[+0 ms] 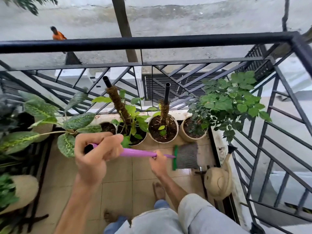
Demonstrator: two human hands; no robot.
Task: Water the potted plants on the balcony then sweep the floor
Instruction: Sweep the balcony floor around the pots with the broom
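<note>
Sweeping seems underway, watering likely done: our left hand (96,152) and right hand (158,163) both grip the purple broom (138,152), bristles on the tiled floor (118,176).

Soft, even daylight falls from the open street side with hardly any shadows; the railing (152,41) bows with wide-angle distortion, and the left-edge leaves (10,191) blur.

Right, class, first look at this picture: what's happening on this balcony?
A person is sweeping the tiled floor. The left hand holds the top of the purple broom handle, and the right hand holds it lower down. The grey bristles rest on the tiles in front of the potted plants along the railing. A beige watering can stands at the right.
</note>
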